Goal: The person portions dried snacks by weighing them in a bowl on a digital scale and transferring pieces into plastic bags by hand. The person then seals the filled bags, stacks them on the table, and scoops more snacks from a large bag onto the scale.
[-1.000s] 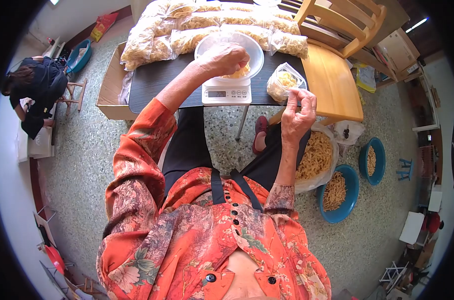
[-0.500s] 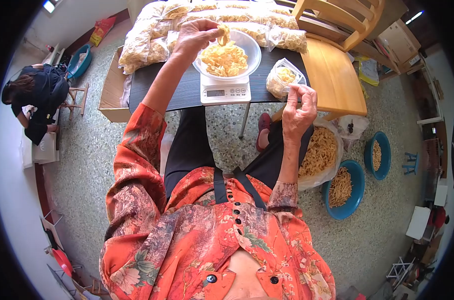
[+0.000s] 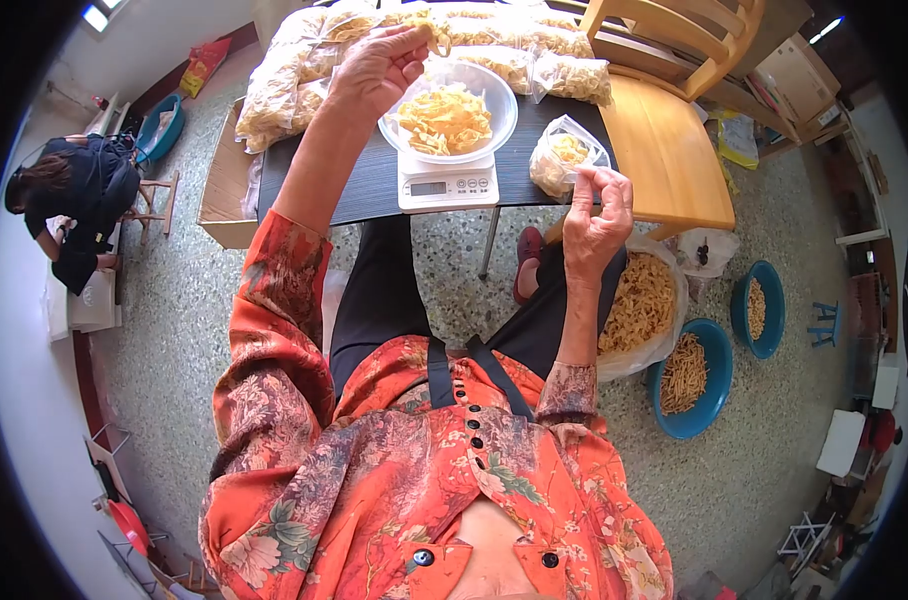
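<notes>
Chips lie heaped in the clear bowl on the white scale, at the middle of the surface. Our left hand has just risen out of the bowl and drawn away to the far left, its grip pinching a few chips near the filled bags; that pinch now seems to be off the scale, though we cannot read the display. To the right, our right hand keeps a fingertip grip on the near rim of the open bag, as before.
</notes>
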